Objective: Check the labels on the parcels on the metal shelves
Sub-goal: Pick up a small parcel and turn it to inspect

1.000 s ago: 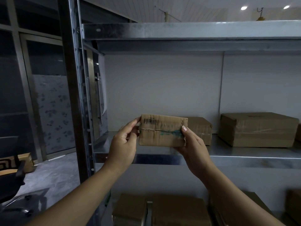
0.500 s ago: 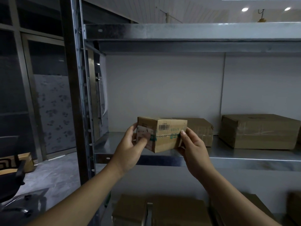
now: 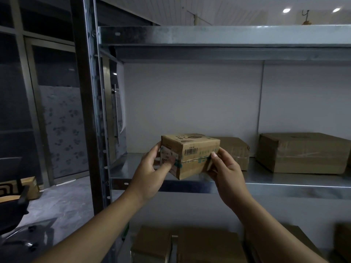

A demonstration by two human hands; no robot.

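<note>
Before the metal shelf [image 3: 266, 182], left hand [image 3: 152, 177] and right hand [image 3: 227, 172] grip a taped, barcoded cardboard parcel [image 3: 191, 155].

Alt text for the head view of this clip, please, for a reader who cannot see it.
Both hands hold a small cardboard parcel in front of a metal shelf, the left hand at its white-labelled end and the right hand at the other; a barcode faces the camera. Two more brown parcels sit on the shelf behind, and others lie on the level below.
</note>
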